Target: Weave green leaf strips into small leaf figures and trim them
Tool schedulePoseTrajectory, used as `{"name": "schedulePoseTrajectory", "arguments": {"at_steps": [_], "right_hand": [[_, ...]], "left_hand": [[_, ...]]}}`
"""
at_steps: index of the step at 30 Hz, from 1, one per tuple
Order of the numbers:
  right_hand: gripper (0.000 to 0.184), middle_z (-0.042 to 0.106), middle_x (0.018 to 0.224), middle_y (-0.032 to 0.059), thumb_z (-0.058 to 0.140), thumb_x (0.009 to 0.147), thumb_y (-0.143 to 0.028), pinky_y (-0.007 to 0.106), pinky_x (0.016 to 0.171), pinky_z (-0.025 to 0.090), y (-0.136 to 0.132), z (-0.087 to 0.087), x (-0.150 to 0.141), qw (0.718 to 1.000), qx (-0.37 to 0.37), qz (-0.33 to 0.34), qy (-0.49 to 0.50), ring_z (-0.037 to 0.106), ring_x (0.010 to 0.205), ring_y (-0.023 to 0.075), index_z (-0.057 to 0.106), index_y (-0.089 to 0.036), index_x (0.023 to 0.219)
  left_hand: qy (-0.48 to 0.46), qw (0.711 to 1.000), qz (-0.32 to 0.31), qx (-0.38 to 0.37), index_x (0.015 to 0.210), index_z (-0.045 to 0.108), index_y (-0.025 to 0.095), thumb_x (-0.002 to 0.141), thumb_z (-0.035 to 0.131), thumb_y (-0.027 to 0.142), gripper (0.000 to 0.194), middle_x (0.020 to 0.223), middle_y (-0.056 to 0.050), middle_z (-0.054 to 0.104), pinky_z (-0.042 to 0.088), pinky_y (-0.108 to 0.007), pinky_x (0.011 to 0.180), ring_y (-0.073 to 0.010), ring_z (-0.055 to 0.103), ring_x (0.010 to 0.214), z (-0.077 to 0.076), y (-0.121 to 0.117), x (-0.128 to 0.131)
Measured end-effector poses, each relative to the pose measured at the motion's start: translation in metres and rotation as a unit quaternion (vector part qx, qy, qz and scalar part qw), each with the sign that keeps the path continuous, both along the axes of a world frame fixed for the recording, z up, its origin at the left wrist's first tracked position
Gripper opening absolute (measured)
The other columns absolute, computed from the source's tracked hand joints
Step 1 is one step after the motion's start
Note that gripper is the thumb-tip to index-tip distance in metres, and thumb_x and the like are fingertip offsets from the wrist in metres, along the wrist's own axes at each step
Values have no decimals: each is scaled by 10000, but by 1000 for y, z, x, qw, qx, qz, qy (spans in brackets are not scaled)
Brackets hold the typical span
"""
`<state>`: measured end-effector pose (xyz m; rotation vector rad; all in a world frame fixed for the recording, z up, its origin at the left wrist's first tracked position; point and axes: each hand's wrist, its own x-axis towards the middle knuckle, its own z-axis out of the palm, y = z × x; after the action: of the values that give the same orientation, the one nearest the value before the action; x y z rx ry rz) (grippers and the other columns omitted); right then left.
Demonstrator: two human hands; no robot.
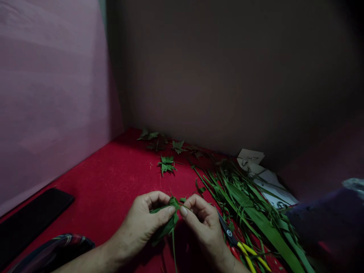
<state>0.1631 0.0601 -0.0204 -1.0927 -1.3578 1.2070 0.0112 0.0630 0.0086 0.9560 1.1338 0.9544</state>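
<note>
Clamping folded leaf bundle (166, 230) in left hand (142, 217), likely for steadiness; pinching thin strand (179, 205) in right hand (203, 223), within reach of scissors (229, 233).

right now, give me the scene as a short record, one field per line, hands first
left hand: pinching a green leaf piece between thumb and fingers
right hand: thumb and forefinger at that piece's right edge; exact grip unclear
surface: red tabletop
beyond the hands: a jagged green leaf cluster, more leaf pieces behind it
right side: long green leaves in a heap, yellow-handled scissors
left side: dark flat object, not identifiable
</note>
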Motion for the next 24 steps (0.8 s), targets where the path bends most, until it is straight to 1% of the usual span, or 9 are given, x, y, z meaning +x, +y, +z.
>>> {"name": "schedulePoseTrajectory", "arguments": {"at_steps": [6, 11, 15, 20, 22, 24], "right_hand": [[253, 380, 538, -62, 568, 764, -381, 218, 468, 263, -2, 3, 0, 1000, -12, 2, -1, 329, 495, 92, 467, -184, 645], [252, 377, 530, -65, 577, 759, -370, 215, 463, 251, -2, 5, 0, 1000, -12, 4, 15, 318, 489, 88, 461, -185, 632], [246, 388, 539, -61, 576, 770, -365, 218, 466, 255, -2, 3, 0, 1000, -11, 11, 20, 322, 492, 88, 469, -183, 645], [239, 387, 551, -59, 538, 815, -359, 223, 473, 276, -6, -2, 2, 999, 30, 16, 4, 340, 500, 96, 469, -187, 663], [237, 419, 568, -47, 492, 851, -353, 227, 489, 310, -5, -2, 4, 999, 52, 14, 6, 381, 514, 104, 492, -187, 682], [235, 508, 645, -16, 444, 880, -335, 238, 568, 373, -3, -1, 5, 996, 90, -11, 12, 472, 601, 127, 545, -184, 730]], "left_hand": [[8, 1000, 15, 22, 651, 584, 145, 610, 743, 270, 206, 511, 59, 518, 331, -176, 426, -63, 417, 441, 0, 1, 0], [13, 1000, 6, 26, 664, 582, 139, 632, 730, 254, 190, 533, 56, 521, 333, -172, 445, -60, 420, 467, -2, 2, -1], [-17, 1000, -10, 20, 684, 587, 146, 659, 721, 263, 179, 528, 59, 519, 333, -172, 445, -57, 421, 457, -3, 1, -3], [-40, 999, -12, 16, 684, 613, 150, 660, 733, 260, 164, 555, 41, 552, 353, -175, 454, -65, 448, 474, -2, 0, -3], [-47, 998, -18, 45, 676, 639, 154, 672, 730, 240, 125, 583, 32, 564, 367, -174, 483, -71, 469, 516, 0, -1, -3], [-45, 994, -17, 95, 655, 668, 156, 674, 732, 214, 88, 596, 27, 556, 376, -176, 504, -76, 473, 546, 2, -2, -3]]}}
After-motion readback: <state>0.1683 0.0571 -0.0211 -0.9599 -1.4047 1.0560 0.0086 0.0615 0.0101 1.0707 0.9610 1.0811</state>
